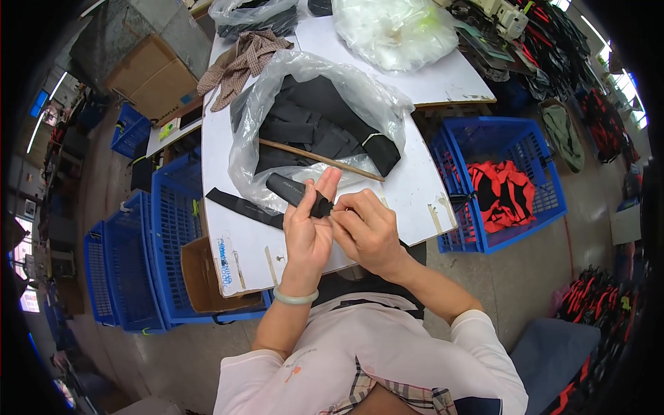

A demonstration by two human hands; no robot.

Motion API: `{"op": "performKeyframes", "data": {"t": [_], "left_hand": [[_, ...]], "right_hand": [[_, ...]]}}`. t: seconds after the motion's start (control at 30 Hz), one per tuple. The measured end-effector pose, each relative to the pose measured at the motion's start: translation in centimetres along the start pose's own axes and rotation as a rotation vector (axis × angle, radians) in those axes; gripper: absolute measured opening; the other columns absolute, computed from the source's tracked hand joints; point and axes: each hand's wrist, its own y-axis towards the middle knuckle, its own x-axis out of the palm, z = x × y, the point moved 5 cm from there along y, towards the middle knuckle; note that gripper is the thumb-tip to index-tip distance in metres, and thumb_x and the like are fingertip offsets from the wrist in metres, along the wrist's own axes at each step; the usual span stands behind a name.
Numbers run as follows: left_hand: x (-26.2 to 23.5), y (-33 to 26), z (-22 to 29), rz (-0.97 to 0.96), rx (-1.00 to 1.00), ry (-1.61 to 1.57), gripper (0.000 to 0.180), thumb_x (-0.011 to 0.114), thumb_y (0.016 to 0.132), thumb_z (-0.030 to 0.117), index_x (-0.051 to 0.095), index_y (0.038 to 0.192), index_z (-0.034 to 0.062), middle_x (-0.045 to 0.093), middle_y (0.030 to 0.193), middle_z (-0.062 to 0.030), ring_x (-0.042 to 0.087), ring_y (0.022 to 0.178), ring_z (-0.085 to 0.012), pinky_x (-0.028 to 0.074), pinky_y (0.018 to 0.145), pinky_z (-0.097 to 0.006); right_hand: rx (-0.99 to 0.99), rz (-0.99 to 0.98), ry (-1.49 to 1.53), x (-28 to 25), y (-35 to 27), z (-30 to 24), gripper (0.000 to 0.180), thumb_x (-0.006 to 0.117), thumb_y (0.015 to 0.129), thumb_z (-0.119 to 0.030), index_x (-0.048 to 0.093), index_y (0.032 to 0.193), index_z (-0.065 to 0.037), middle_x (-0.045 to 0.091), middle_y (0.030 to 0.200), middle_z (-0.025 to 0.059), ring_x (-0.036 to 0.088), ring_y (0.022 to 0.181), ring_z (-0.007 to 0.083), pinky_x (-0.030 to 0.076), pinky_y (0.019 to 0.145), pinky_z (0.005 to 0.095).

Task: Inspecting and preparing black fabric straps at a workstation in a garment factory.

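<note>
In my left hand (308,235) lies a narrow black fabric piece (286,189), gripped between thumb and fingers, with its wider end pointing up and left. My right hand (372,228) is closed in a pinch at the piece's gathered lower end; what exactly lies between those fingertips is too small to make out. Just beyond my hands an open clear plastic bag (243,155) holds a heap of black fabric pieces (315,104). A thin wooden stick (321,158) rests slantwise across the heap. Left of my hands another black strip (236,203) lies on the white table (235,259).
Blue plastic crates (176,228) stand along the table's left side, beside a cardboard box (200,277). To the right, a blue crate (453,131) holds red and black fabric (508,197). Farther back are a checked cloth (252,59) and a full plastic bag (394,34).
</note>
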Motion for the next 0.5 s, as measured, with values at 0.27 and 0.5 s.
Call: {"op": "performKeyframes", "data": {"t": [0.27, 0.5], "left_hand": [[1.0, -0.2, 0.1, -0.135, 0.077, 0.051, 0.024, 0.043, 0.095, 0.004, 0.028, 0.113, -0.0009, 0.038, 0.132, -0.0320, 0.041, 0.126, -0.0343, 0.040, 0.102, -0.039], [0.6, 0.3, 1.5, -0.187, 0.052, 0.058, 0.023, 0.043, 0.094, 0.003, 0.034, 0.115, 0.0018, 0.041, 0.132, -0.0301, 0.042, 0.125, -0.0362, 0.036, 0.105, -0.042]], "right_hand": [[0.281, -0.037, 0.305, 1.6, -0.5, 1.8, 0.020, 0.071, 0.069, -0.002, 0.063, 0.087, 0.002, 0.058, 0.089, 0.0111, 0.058, 0.075, 0.0226, 0.047, 0.062, 0.0307], [0.578, -0.573, 0.380, 2.6, -2.9, 2.0, 0.054, 0.078, 0.066, -0.028, 0.059, 0.109, -0.001, 0.057, 0.101, 0.0165, 0.059, 0.083, 0.0288, 0.047, 0.072, 0.0333]]}}
